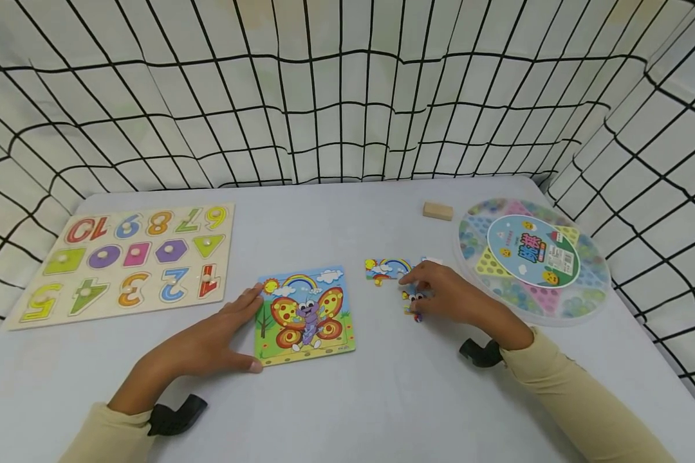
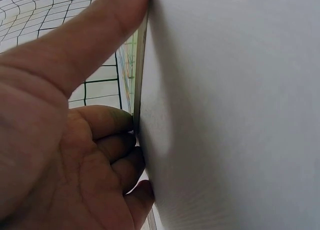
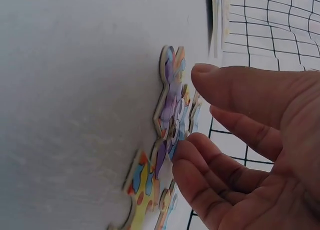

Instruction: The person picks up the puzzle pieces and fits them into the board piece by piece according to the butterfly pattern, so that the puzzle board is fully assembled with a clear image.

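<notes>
Touching a butterfly board (image 1: 304,318) at nine o'clock, left hand (image 1: 208,341) wide, we hold our loosely parted right hand (image 1: 448,299) at pieces (image 1: 385,268).

Number board (image 1: 114,273), nine o'clock in head view, numerals upside down to camera. Far row, left to right: red 10 (image 1: 87,229), blue 9 (image 1: 127,226), orange 8 (image 1: 159,223), green 7 (image 1: 188,220), yellow 6 (image 1: 215,218). Near row: yellow 5 (image 1: 40,302), green 4 (image 1: 89,296), orange 3 (image 1: 133,289), blue 2 (image 1: 173,285), red 1 (image 1: 208,281). Round game box (image 1: 541,302), three o'clock: centre label (image 1: 506,247) carries large sideways Chinese characters 跳棋 (image 1: 531,247); white barcode sticker (image 1: 560,259) beside them, print too small. Butterfly puzzle (image 1: 309,318), seven o'clock: tiny mark (image 1: 344,348) near its four-o'clock corner, unreadable.
</notes>
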Available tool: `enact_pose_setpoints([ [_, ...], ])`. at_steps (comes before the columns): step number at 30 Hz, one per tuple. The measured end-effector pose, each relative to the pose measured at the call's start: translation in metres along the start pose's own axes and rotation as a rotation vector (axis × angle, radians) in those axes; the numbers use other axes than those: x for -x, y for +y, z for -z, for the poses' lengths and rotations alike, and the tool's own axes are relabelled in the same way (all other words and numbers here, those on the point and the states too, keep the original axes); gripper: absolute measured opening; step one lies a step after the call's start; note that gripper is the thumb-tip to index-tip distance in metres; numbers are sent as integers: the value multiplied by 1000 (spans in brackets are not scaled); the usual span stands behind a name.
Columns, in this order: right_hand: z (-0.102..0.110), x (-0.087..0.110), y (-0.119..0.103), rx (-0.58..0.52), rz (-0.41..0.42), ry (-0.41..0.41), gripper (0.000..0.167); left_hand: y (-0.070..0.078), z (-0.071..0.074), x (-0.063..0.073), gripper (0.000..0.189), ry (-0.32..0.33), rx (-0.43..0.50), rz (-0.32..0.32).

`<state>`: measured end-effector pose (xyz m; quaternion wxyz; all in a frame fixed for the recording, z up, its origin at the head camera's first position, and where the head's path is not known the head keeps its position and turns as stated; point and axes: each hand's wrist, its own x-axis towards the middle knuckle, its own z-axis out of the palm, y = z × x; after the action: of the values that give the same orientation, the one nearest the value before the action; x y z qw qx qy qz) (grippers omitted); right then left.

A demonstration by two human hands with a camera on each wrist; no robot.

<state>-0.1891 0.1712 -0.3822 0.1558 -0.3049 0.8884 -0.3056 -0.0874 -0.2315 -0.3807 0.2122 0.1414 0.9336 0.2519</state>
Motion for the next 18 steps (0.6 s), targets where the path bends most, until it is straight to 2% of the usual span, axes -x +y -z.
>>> enact_pose_setpoints([
  [10,0,-2,2,92,32,-20,37,1,0,0,110,-3,0,-3],
  [18,0,-3,4,-40,56,-59,51,2,0,1,110,-4,1,-3],
])
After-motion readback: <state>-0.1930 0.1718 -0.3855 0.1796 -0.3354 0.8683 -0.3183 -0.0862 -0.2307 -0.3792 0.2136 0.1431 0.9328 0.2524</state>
